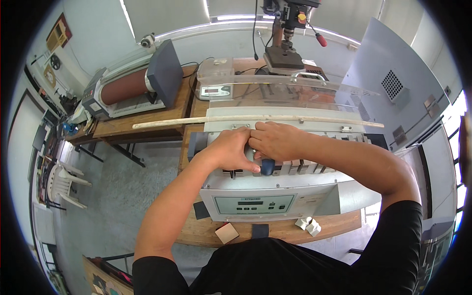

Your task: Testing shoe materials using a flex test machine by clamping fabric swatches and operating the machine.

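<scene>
A light grey bench machine (319, 194) stands before me, with a control panel (253, 204) on its front and a row of metal clamps (300, 168) along its top. Both of my hands meet over the left part of that row. My left hand (230, 149) has its fingers curled over a fitting there, its thumb pointing right. Fingertips of my right hand (275, 140) are bent down and pressed together beside it. What they pinch is hidden beneath them. A dark blue rounded piece (267, 167) sits just under the right hand, near the left thumb.
A long pale wooden stick (172, 122) lies across the machine behind my hands, below a raised clear cover (280, 91). Behind stands a drill press (285, 56); a roller machine (125, 88) is at left. White blocks (309, 226) and a tan block (226, 233) lie in front.
</scene>
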Action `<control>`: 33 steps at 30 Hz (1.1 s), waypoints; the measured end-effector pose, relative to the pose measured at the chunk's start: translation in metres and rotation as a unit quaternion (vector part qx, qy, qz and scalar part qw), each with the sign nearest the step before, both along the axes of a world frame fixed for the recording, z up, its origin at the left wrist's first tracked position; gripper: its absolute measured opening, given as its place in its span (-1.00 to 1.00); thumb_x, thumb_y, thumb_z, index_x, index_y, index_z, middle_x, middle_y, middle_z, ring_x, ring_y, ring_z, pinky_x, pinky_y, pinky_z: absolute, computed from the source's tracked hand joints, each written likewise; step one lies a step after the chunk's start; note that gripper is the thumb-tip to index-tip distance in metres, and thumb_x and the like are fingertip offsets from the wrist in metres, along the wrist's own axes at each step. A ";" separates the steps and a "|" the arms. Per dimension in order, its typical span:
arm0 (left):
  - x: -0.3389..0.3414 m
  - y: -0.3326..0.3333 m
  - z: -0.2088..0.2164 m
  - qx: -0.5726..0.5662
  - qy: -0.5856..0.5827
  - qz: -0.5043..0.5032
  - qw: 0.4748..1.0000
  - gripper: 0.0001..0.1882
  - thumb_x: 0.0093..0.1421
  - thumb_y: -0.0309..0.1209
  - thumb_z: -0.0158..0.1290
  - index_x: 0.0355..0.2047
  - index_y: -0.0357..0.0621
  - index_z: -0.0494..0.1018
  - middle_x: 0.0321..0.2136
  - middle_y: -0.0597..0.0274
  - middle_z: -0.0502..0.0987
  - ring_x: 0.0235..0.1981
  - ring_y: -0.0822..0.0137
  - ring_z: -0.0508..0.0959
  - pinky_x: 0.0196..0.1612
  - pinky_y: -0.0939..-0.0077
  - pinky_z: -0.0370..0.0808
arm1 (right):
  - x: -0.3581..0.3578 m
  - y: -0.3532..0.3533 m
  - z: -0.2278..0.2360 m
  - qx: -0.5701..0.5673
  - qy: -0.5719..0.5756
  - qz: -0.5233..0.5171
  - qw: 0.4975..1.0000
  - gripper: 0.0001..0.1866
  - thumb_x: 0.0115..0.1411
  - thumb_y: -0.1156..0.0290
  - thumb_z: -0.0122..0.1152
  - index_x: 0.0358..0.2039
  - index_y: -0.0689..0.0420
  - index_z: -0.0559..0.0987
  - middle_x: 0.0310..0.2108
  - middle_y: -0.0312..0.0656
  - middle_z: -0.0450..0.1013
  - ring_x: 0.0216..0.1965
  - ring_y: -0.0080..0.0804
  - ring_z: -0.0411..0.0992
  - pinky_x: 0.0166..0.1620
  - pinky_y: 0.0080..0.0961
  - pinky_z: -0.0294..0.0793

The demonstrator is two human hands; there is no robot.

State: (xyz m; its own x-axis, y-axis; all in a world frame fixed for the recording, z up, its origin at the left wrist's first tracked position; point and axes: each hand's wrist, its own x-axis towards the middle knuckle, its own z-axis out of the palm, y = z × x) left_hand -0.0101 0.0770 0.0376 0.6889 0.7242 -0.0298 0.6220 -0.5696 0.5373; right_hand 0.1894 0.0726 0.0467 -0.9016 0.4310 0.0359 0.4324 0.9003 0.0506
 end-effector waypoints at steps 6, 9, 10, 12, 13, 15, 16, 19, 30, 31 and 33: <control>0.000 0.000 0.004 -0.010 0.001 -0.001 1.000 -0.23 -0.31 -0.11 0.44 -0.12 -0.27 0.43 -0.18 0.01 0.51 -0.11 -0.02 0.51 -0.02 0.25 0.44 | -0.003 0.005 0.008 -0.034 -0.038 0.017 0.999 -0.72 0.16 0.24 0.15 -0.24 0.17 0.49 -0.17 -0.21 0.41 -0.06 -0.29 0.35 0.00 -0.41 0.41; -0.002 0.001 0.003 -0.016 -0.012 -0.014 1.000 -0.31 -0.28 -0.08 0.40 -0.19 -0.24 0.46 -0.17 0.02 0.52 -0.11 -0.01 0.52 0.01 0.23 0.40 | -0.002 0.004 0.012 -0.061 -0.039 0.020 0.997 -0.73 0.15 0.29 0.16 -0.20 0.15 0.47 -0.13 -0.20 0.40 -0.03 -0.30 0.35 0.03 -0.41 0.40; -0.001 0.001 0.003 -0.014 -0.006 -0.019 1.000 -0.30 -0.28 -0.08 0.40 -0.18 -0.23 0.46 -0.16 0.03 0.52 -0.10 0.00 0.52 0.02 0.23 0.40 | -0.001 0.004 0.011 -0.061 -0.042 0.024 0.997 -0.73 0.15 0.29 0.16 -0.20 0.15 0.47 -0.13 -0.20 0.40 -0.03 -0.30 0.35 0.03 -0.41 0.40; -0.001 0.001 0.001 -0.012 -0.003 -0.020 1.000 -0.29 -0.28 -0.08 0.40 -0.16 -0.23 0.45 -0.16 0.04 0.52 -0.10 0.00 0.52 0.03 0.23 0.40 | 0.002 0.005 0.009 -0.067 -0.015 0.036 0.997 -0.74 0.14 0.34 0.13 -0.16 0.11 0.47 -0.09 -0.23 0.39 -0.01 -0.31 0.34 0.06 -0.42 0.38; -0.001 0.001 -0.002 -0.005 -0.016 -0.018 1.000 -0.28 -0.27 -0.07 0.39 -0.14 -0.23 0.45 -0.16 0.05 0.52 -0.09 0.01 0.52 0.03 0.23 0.40 | 0.004 0.005 0.009 -0.068 -0.017 0.039 0.997 -0.74 0.14 0.34 0.13 -0.16 0.11 0.47 -0.09 -0.23 0.39 -0.01 -0.31 0.34 0.06 -0.42 0.38; -0.002 0.001 -0.004 0.002 -0.031 -0.014 0.999 -0.27 -0.27 -0.07 0.39 -0.13 -0.22 0.44 -0.16 0.05 0.52 -0.09 0.01 0.52 0.04 0.22 0.40 | 0.006 0.006 0.008 -0.060 -0.007 0.056 0.997 -0.76 0.14 0.37 0.09 -0.15 0.06 0.49 -0.09 -0.27 0.39 0.00 -0.33 0.34 0.08 -0.42 0.37; -0.001 0.001 -0.002 -0.005 -0.023 -0.013 1.000 -0.27 -0.26 -0.06 0.39 -0.12 -0.22 0.44 -0.16 0.05 0.52 -0.08 0.02 0.52 0.04 0.22 0.40 | 0.005 0.006 0.008 -0.062 -0.008 0.057 0.996 -0.76 0.14 0.37 0.09 -0.15 0.06 0.49 -0.09 -0.27 0.39 0.00 -0.33 0.34 0.08 -0.42 0.37; -0.002 0.000 -0.001 -0.011 -0.016 -0.013 1.000 -0.26 -0.26 -0.06 0.38 -0.11 -0.22 0.43 -0.15 0.06 0.51 -0.08 0.02 0.52 0.04 0.23 0.40 | 0.004 0.005 0.012 -0.033 -0.007 0.066 0.997 -0.77 0.15 0.39 0.06 -0.15 0.03 0.50 -0.09 -0.31 0.40 0.01 -0.37 0.34 0.07 -0.44 0.37; 0.001 0.000 0.004 -0.017 0.008 -0.010 1.000 -0.22 -0.32 -0.08 0.43 -0.12 -0.28 0.44 -0.13 -0.03 0.52 -0.07 -0.05 0.51 0.00 0.26 0.44 | -0.001 0.001 0.011 -0.005 -0.027 0.005 1.000 -0.80 0.16 0.30 0.10 -0.27 0.13 0.51 -0.18 -0.23 0.45 -0.05 -0.33 0.39 0.03 -0.39 0.39; 0.001 0.000 0.002 -0.010 0.005 -0.001 1.000 -0.21 -0.33 -0.07 0.43 -0.12 -0.28 0.44 -0.14 -0.04 0.53 -0.08 -0.05 0.52 -0.01 0.25 0.44 | -0.001 0.002 0.010 -0.004 -0.026 0.001 1.000 -0.80 0.16 0.30 0.10 -0.27 0.13 0.51 -0.18 -0.23 0.45 -0.05 -0.33 0.39 0.03 -0.39 0.39; 0.001 0.000 0.001 -0.001 0.003 0.004 1.000 -0.21 -0.33 -0.06 0.43 -0.13 -0.28 0.44 -0.15 -0.04 0.53 -0.09 -0.05 0.52 -0.02 0.25 0.45 | 0.000 0.003 0.009 -0.013 -0.016 0.004 1.000 -0.77 0.16 0.27 0.12 -0.26 0.14 0.50 -0.19 -0.22 0.45 -0.07 -0.32 0.39 0.02 -0.38 0.39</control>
